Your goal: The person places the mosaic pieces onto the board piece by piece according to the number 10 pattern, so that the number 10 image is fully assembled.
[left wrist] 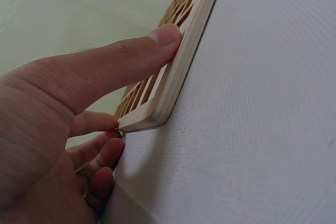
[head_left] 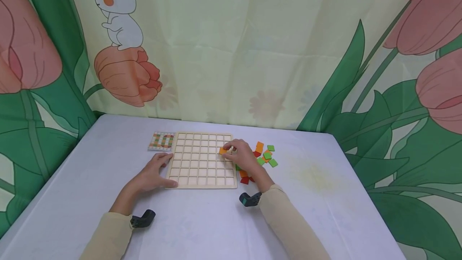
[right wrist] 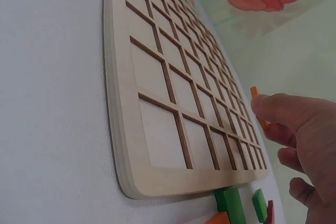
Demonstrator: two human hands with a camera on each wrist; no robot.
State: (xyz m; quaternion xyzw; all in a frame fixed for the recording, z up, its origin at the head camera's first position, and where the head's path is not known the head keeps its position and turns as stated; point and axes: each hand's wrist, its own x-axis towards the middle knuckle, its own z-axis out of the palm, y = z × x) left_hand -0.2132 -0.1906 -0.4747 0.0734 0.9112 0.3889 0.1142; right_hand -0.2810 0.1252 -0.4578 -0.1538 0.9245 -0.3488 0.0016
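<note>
A wooden grid board (head_left: 203,159) with square recesses lies flat on the table. My left hand (head_left: 153,173) is at its near left corner; the thumb (left wrist: 126,59) rests on the front rim and a finger touches the left side. Over the board's right columns, my right hand (head_left: 243,155) pinches an orange square tile (head_left: 223,151) between thumb and fingers. In the right wrist view, that orange tile (right wrist: 257,100) stands on edge, apart from the grid.
Right of the board lies a loose pile of green tiles (head_left: 273,163), orange tiles (head_left: 259,147) and red tiles (head_left: 244,180), partly hidden by the right forearm. A patterned card (head_left: 161,141) lies by the far left corner. A printed curtain (head_left: 231,51) hangs behind the table.
</note>
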